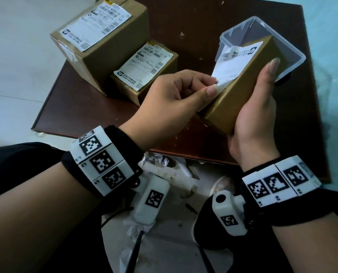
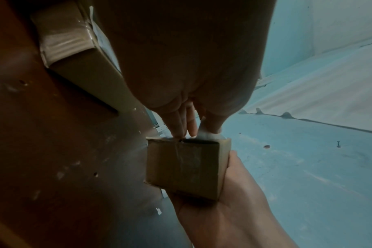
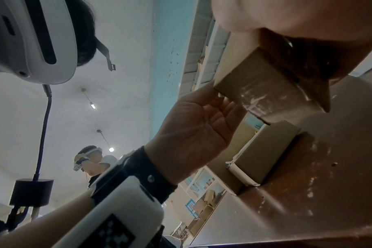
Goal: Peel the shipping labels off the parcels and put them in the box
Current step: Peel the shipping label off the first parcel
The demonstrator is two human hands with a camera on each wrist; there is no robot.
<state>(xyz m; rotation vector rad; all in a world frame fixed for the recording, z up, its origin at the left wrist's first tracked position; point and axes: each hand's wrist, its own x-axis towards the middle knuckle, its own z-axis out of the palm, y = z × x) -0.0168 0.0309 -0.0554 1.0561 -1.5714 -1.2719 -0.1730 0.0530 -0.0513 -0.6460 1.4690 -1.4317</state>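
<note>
My right hand (image 1: 260, 99) grips a small brown parcel (image 1: 241, 95) above the table, thumb along its right side. Its white shipping label (image 1: 239, 60) is partly lifted and crumpled at the far end. My left hand (image 1: 213, 85) pinches the label's near corner between thumb and forefinger. In the left wrist view the fingers (image 2: 191, 127) pinch a white bit of label (image 2: 208, 135) at the parcel's (image 2: 185, 166) top edge. The right wrist view shows the parcel (image 3: 265, 87) from below. A clear plastic box (image 1: 290, 48) stands open behind the parcel.
Two more labelled parcels stand on the dark brown table (image 1: 193, 22): a large one (image 1: 109, 54) at the back left and a smaller one (image 1: 156, 83) leaning before it. Paper scraps (image 1: 160, 160) litter the floor under my wrists. Another person (image 3: 93, 161) stands far off.
</note>
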